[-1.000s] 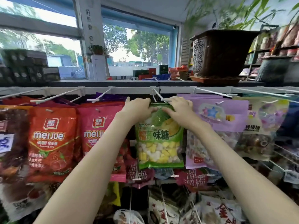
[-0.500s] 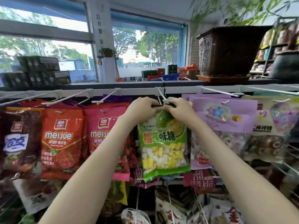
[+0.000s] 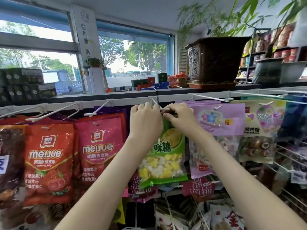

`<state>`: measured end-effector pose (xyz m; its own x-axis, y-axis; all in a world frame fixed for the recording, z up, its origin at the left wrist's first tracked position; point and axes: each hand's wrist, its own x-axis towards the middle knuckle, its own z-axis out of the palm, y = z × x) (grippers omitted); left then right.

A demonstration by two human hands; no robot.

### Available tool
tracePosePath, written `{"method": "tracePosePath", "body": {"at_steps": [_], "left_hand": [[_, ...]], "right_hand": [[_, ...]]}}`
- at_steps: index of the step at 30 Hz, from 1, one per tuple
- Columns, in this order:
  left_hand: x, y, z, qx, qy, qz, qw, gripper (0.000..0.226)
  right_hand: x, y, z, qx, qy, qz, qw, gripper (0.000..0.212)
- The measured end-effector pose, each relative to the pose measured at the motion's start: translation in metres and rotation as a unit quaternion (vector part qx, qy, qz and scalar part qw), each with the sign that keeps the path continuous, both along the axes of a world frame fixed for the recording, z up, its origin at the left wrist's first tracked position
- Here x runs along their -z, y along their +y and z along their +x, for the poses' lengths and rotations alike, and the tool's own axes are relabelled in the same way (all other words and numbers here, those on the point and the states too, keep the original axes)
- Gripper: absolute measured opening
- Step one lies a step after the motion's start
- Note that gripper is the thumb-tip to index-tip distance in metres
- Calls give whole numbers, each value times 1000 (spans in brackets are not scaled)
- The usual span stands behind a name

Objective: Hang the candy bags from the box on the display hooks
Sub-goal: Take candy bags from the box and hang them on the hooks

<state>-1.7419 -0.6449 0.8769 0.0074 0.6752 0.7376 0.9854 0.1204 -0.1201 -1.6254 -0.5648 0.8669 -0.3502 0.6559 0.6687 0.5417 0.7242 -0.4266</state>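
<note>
A green durian candy bag [image 3: 166, 161] with yellow and white cubes inside hangs in front of the rack. My left hand [image 3: 145, 122] and my right hand [image 3: 180, 118] both pinch its top edge, held up at the tip of a white display hook [image 3: 155, 102] on the top rail. The bag's hang hole is hidden behind my fingers, so I cannot tell whether it sits on the hook. The box is not in view.
Red and pink gummy bags [image 3: 49, 156] hang on the hooks to the left, purple bags [image 3: 219, 120] and lollipop bags [image 3: 259, 130] to the right. More packets hang on lower rows. A large plant pot [image 3: 214, 60] stands on the ledge above the rail.
Both hands have lifted the green bag's top edge up to the hook tip. The view has come closer to the rack.
</note>
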Motion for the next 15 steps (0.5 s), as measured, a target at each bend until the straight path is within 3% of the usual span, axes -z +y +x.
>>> {"method": "tracePosePath", "body": {"at_steps": [5,7,9,12,15], "left_hand": [[17,-16,34,-38,-5,121,992,44],[19,-21,48,0,-8,156,988,51],[17,-16,61,85,22,175,981,41],[13,15,73,164,69,121,977,25],[0,47,84,147,70,17,987,24]], "right_hand": [[11,-4,47,-6,71,77,994,11],[17,-2,71,15,74,98,992,11],[22,3,93,48,77,115,989,10],[28,10,121,112,92,132,981,11],[25,23,143,201,83,98,971,24]]}}
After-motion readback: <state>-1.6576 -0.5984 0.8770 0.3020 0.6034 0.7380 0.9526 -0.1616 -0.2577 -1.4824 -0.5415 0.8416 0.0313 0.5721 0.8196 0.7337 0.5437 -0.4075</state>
